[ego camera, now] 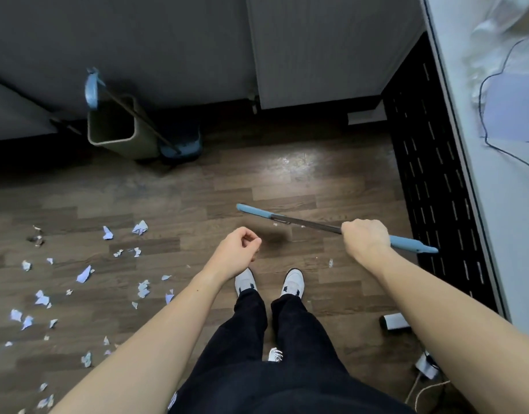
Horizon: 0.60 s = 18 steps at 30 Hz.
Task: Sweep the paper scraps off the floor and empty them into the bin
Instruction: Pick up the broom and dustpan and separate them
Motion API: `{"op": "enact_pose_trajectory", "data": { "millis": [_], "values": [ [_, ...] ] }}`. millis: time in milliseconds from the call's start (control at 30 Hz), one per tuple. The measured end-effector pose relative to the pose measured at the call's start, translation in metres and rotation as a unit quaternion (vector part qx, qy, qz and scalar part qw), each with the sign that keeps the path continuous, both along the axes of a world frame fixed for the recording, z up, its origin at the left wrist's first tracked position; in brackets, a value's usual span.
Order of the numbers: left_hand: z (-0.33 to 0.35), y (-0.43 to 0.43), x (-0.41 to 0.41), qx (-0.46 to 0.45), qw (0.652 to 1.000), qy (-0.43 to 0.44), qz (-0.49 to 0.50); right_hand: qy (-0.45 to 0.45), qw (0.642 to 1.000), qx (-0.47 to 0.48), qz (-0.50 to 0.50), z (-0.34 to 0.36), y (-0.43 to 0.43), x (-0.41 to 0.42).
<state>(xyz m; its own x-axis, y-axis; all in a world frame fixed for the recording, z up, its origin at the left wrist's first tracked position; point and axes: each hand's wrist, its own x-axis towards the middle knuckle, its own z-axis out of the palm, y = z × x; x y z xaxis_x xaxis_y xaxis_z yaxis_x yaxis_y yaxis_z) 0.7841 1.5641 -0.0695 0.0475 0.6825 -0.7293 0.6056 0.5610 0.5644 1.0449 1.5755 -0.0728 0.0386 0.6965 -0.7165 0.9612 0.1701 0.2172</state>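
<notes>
Barely begun: paper scraps (84, 274) all unswept, bin (114, 135) unfed, right hand (366, 238) gripping broom handle (305, 222), left hand (238, 247) loosely curled, empty.

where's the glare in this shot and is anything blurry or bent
Head view: a bright glare patch sits mid-frame on the dark wood-plank floor; the blue looped handle by the beige plastic bin looks smeared; the white desk edge bows from wide-angle distortion; the right hand on the blue-gripped metal pole is sharp.
</notes>
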Motion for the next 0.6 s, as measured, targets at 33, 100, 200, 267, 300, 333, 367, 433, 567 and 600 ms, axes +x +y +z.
{"op": "enact_pose_trajectory", "data": {
  "millis": [33,100,200,267,300,333,367,433,567,600],
  "values": [
    [0.004,-0.001,-0.004,0.001,1.0,-0.001,0.008,0.011,1.0,-0.001,-0.009,0.003,0.001,-0.008],
    [0.012,-0.005,-0.014,0.004,1.0,-0.002,0.031,0.034,0.999,-0.004,-0.023,0.011,0.006,-0.027],
    [0.024,-0.01,-0.029,0.012,0.998,-0.001,0.069,0.076,0.995,-0.02,-0.059,0.021,0.013,-0.054],
    [0.033,-0.014,-0.042,0.022,0.995,-0.003,0.098,0.109,0.989,-0.039,-0.095,0.025,0.015,-0.075],
    [0.037,-0.016,-0.049,0.027,0.993,-0.001,0.112,0.121,0.985,-0.051,-0.111,0.025,0.018,-0.086],
    [0.04,-0.017,-0.054,0.031,0.992,0.002,0.123,0.132,0.98,-0.065,-0.131,0.025,0.019,-0.096],
    [0.042,-0.018,-0.06,0.033,0.991,0.005,0.133,0.144,0.975,-0.081,-0.146,0.024,0.022,-0.105],
    [0.047,-0.021,-0.073,0.041,0.986,0.007,0.159,0.166,0.964,-0.121,-0.167,0.026,0.027,-0.127],
    [0.05,-0.028,-0.098,0.041,0.978,0.0,0.203,0.264,0.887,-0.204,-0.319,0.023,0.031,-0.172],
    [0.05,-0.029,-0.103,0.039,0.977,-0.002,0.211,0.298,0.839,-0.218,-0.399,0.022,0.03,-0.183]
  ]
}}
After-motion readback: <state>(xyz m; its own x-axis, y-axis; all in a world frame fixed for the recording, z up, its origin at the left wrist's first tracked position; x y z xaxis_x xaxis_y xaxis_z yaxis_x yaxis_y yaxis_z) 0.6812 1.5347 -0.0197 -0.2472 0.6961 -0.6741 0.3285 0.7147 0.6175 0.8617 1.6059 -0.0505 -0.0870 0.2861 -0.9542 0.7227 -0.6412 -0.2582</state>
